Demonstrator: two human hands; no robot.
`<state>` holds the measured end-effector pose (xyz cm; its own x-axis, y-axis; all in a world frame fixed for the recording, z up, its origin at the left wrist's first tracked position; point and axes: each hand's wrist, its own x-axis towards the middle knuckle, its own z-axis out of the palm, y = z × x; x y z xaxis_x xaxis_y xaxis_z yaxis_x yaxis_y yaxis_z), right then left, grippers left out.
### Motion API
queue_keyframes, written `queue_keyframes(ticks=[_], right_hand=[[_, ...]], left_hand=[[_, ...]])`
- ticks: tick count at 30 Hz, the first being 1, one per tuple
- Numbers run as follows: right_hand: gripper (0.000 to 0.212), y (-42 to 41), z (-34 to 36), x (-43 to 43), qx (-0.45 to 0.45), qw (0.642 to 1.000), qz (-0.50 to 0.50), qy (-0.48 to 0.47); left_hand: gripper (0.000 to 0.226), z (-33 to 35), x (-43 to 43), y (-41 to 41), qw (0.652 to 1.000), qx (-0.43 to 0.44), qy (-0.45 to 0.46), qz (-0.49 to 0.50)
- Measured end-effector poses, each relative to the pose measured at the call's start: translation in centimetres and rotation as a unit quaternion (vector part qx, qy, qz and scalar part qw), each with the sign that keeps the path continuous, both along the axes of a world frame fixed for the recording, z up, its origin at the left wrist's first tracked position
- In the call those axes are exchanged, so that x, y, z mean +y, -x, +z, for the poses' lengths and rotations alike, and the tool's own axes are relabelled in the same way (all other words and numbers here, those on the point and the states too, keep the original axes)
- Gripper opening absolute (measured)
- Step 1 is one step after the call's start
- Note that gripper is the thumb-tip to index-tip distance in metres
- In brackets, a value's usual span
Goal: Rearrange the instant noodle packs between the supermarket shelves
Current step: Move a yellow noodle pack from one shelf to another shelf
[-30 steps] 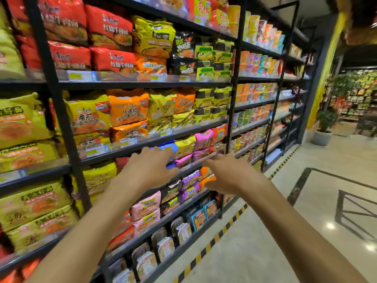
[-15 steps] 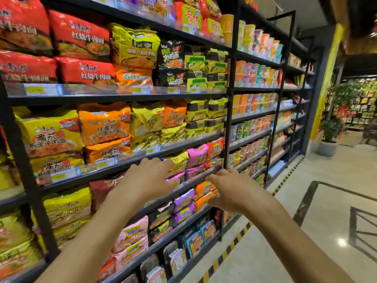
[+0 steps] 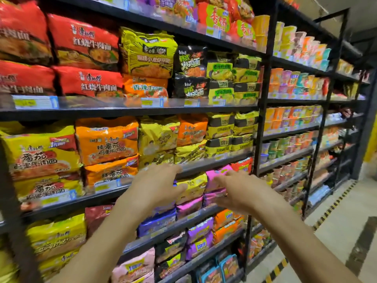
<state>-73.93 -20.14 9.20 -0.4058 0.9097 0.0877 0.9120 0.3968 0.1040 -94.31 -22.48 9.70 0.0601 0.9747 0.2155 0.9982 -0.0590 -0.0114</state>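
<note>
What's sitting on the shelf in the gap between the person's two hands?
In the head view, a yellow noodle pack shows between the left hand and right hand, with a pink pack beside it.

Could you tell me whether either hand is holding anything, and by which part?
Nothing is gripped. The left hand and right hand reach open-fingered toward the yellow plastic noodle pack and pink plastic noodle pack.

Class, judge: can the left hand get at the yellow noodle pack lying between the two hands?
Probably yes: the left hand hovers open right beside the yellow pack, and nothing visible stands between them.
</note>
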Motion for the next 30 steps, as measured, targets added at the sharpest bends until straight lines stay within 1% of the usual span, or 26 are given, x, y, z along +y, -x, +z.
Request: queue_keyframes(ticks=[4, 8, 14, 18, 22, 26, 30], right_hand=[[0.064, 0.6, -0.6, 4.8, 0.009, 0.999, 0.037, 0.005], [0.066, 0.7, -1.1, 10.1, 0.014, 0.998, 0.065, 0.020], [0.062, -0.4, -0.1, 18.4, 0.010, 0.995, 0.100, 0.026], [0.061, -1.3, 1.6, 23.1, 0.012, 0.992, 0.127, 0.011], [0.064, -2.7, 2.6, 26.9, 0.011, 0.990, 0.143, -0.003], [0.062, -3.3, 3.2, 29.7, 0.013, 0.987, 0.159, -0.007], [0.060, -2.2, 3.9, 31.2, 0.018, 0.982, 0.190, -0.011]], left_hand=[[0.054, -0.3, 3.3, 1.0, 0.999, 0.004, 0.001, 0.043], [0.054, -0.4, 7.2, 1.2, 0.997, 0.005, 0.005, 0.077], [0.057, 0.4, 13.4, -0.7, 0.993, 0.008, -0.009, 0.114], [0.056, 1.5, 17.3, -1.8, 0.989, 0.007, -0.024, 0.143], [0.054, 2.7, 20.3, -3.2, 0.985, -0.002, -0.041, 0.168], [0.052, 3.2, 22.1, -4.1, 0.982, -0.018, -0.047, 0.180], [0.056, 4.3, 22.9, -3.2, 0.977, 0.000, -0.039, 0.211]])
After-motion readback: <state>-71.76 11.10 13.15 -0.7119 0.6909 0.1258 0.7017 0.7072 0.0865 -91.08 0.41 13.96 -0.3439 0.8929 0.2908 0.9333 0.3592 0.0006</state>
